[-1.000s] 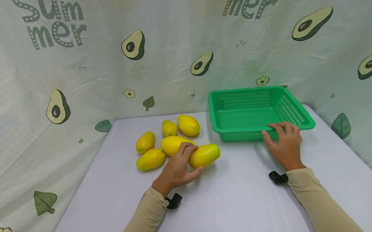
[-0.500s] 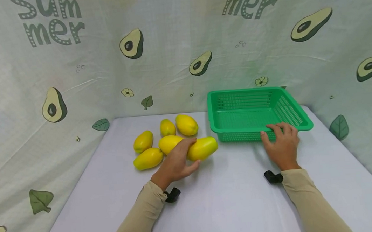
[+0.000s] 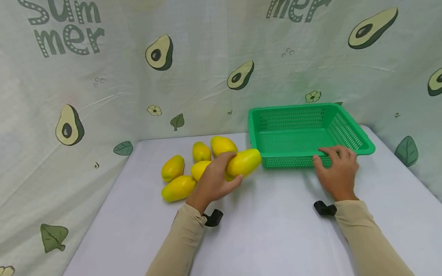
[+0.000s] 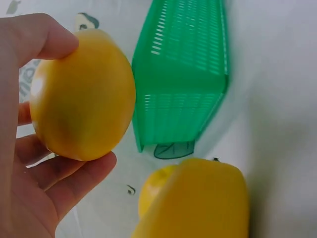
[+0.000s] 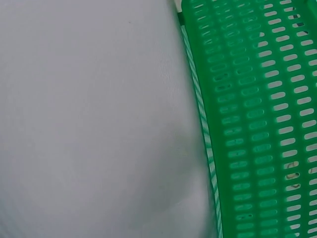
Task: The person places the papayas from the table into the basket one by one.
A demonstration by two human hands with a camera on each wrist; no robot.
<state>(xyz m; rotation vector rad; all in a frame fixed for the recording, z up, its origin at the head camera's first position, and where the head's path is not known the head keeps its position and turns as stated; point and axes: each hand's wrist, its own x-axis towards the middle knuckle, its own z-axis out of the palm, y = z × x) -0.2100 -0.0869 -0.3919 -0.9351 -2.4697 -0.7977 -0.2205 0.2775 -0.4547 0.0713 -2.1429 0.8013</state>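
Observation:
My left hand (image 3: pixel 213 180) grips a yellow papaya (image 3: pixel 243 162) with a greenish tip, held above the table. In the left wrist view the thumb lies on one side of this papaya (image 4: pixel 84 94) and the fingers on the other. My right hand (image 3: pixel 337 171) holds the near rim of a green plastic basket (image 3: pixel 293 154), fingers over the edge and thumb in front. No papaya shows inside the basket. The right wrist view shows the basket's slotted wall (image 5: pixel 257 129) but not the hand.
Several other yellow papayas lie grouped on the white table (image 3: pixel 271 235) at the left, among them one at the back (image 3: pixel 223 145) and one at the front (image 3: pixel 178 188). A printed cloth (image 3: pixel 201 39) hangs behind the table.
My left hand has lifted the papaya up and away from the group, towards the basket's left corner. The right hand stays at the basket's rim.

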